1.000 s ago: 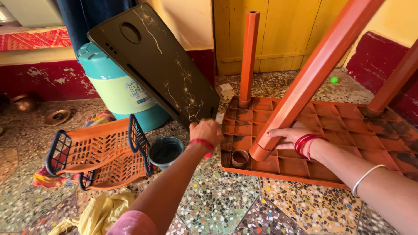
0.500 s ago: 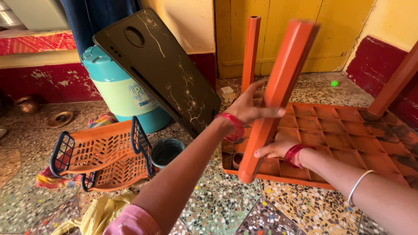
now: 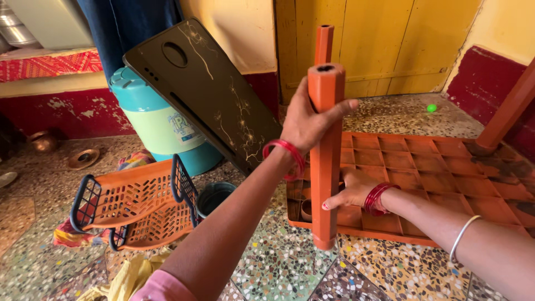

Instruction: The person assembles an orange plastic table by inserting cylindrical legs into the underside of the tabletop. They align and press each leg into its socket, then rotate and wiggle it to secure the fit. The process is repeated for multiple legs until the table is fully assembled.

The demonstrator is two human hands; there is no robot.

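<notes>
Orange table (image 3: 440, 167) upside down on the floor, one loose leg (image 3: 326, 161) held upright at its near corner
The leg's long axis runs vertical; left hand (image 3: 306, 120) wraps its fingers round the top, right hand (image 3: 348, 192) rests lower, behind the leg on the table's ribbed underside, fingers curled there, grip unclear

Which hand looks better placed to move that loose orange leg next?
The left hand, probably. It grips the orange leg near its top, which gives control. The right hand sits low behind the leg, on the upturned table, and seems only to steady things.
</notes>
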